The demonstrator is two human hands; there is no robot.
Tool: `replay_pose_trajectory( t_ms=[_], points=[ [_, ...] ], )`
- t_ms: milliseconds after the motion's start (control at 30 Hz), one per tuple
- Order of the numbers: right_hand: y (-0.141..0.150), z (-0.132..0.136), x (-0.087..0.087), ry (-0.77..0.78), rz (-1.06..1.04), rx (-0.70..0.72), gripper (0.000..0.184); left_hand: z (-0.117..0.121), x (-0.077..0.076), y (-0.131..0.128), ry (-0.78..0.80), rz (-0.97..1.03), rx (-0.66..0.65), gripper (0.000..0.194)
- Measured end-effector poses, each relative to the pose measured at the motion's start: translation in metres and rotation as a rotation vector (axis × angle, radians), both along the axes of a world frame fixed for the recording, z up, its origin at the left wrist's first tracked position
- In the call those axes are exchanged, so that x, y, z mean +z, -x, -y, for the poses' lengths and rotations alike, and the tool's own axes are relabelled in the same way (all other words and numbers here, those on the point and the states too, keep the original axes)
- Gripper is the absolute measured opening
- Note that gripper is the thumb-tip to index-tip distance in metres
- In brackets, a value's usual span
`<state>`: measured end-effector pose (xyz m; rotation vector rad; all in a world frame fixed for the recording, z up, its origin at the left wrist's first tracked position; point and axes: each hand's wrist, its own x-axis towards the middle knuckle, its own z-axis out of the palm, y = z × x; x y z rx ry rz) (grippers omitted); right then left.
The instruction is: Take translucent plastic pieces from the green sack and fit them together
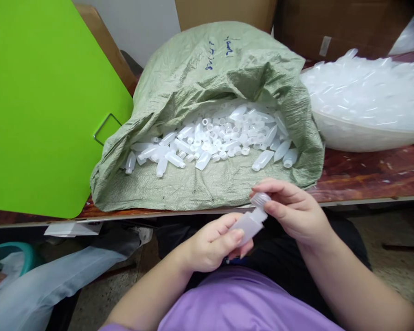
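Note:
My left hand [215, 243] is closed around the body of a small translucent white plastic bottle [248, 228], which is tilted with its neck up and to the right. Between the thumb and fingers of my right hand [293, 209] is a ribbed whitish cap [261, 199], at the bottle's neck. Whether the cap is seated on the neck or just held against it, I cannot tell. Both hands are in front of the table edge, above my lap. Just beyond them, many similar small bottles [203, 160] lie in the mouth of a pale green woven sack [179, 195].
A large bright green board [37, 105] with a wire handle stands at left. At right, a white tub [362, 133] is heaped with clear plastic pieces [369, 92]. Cardboard boxes [224, 14] stand behind. Another person's jeans leg [72, 271] and a teal basin [27, 253] are lower left.

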<state>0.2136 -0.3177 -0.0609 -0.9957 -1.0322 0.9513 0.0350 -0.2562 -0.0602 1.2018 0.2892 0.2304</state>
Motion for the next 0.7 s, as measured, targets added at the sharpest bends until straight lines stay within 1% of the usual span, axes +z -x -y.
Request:
replay_pose_trajectory(
  t_ms=[133, 200, 300, 367, 467, 533, 567, 600, 667, 700],
  points=[
    [0.003, 0.01, -0.005, -0.055, -0.002, 0.184, 0.019, 0.002, -0.007, 0.005, 0.283, 0.064, -0.091, 0.04],
    [0.0, 0.014, -0.004, -0.105, 0.088, 0.215, 0.022, 0.001, -0.009, 0.006, 0.402, 0.078, -0.13, 0.042],
    [-0.005, 0.024, 0.002, -0.181, 0.4, 0.199, 0.034, -0.004, -0.013, 0.007, 0.511, 0.019, -0.196, 0.044],
    [-0.006, 0.032, 0.007, -0.238, 0.639, 0.229, 0.041, -0.009, -0.017, 0.01, 0.576, -0.064, -0.276, 0.046],
    [-0.002, 0.043, 0.011, -0.347, 0.886, 0.284, 0.041, -0.015, -0.028, 0.016, 0.688, -0.198, -0.444, 0.048],
    [0.003, 0.047, 0.009, -0.368, 0.977, 0.307, 0.037, -0.018, -0.036, 0.02, 0.733, -0.27, -0.508, 0.049],
    [0.006, 0.047, 0.006, -0.34, 0.994, 0.305, 0.034, -0.018, -0.039, 0.022, 0.739, -0.297, -0.513, 0.049],
    [0.01, 0.047, 0.002, -0.279, 0.991, 0.29, 0.029, -0.018, -0.04, 0.023, 0.731, -0.319, -0.499, 0.05],
    [0.016, 0.045, -0.008, -0.075, 0.931, 0.235, 0.021, -0.015, -0.038, 0.025, 0.657, -0.357, -0.418, 0.05],
    [0.019, 0.044, -0.014, 0.048, 0.888, 0.223, 0.024, -0.014, -0.036, 0.025, 0.592, -0.374, -0.358, 0.049]
  ],
)
